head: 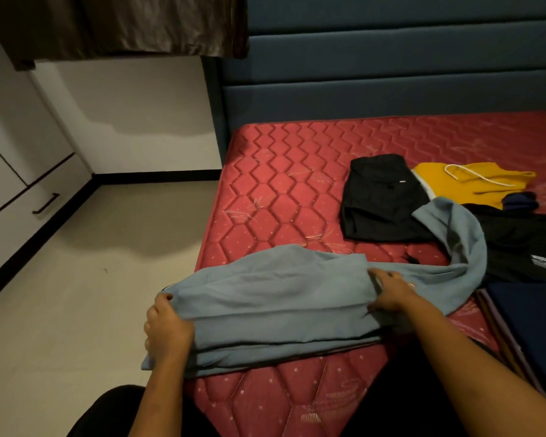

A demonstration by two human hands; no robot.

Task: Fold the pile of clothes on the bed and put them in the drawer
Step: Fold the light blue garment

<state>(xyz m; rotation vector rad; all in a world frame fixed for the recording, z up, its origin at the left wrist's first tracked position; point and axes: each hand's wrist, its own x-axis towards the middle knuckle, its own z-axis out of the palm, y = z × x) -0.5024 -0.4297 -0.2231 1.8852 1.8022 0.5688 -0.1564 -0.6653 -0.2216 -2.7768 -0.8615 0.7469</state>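
Mid-fold, lower centre: left hand [167, 326] and right hand [391, 291] grip the blue garment [265, 298] on the bed [281, 171]. Black piece [382, 200] folded; yellow top [473, 184] waits; drawer [29, 209], far left, closed.

Bare forearms; left hand [167, 326] bare; right hand [391, 293] with pale ring; black legwear [114, 408].

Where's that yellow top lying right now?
In the head view, the yellow top lies far right on the red mattress, just right of the folded black garment.
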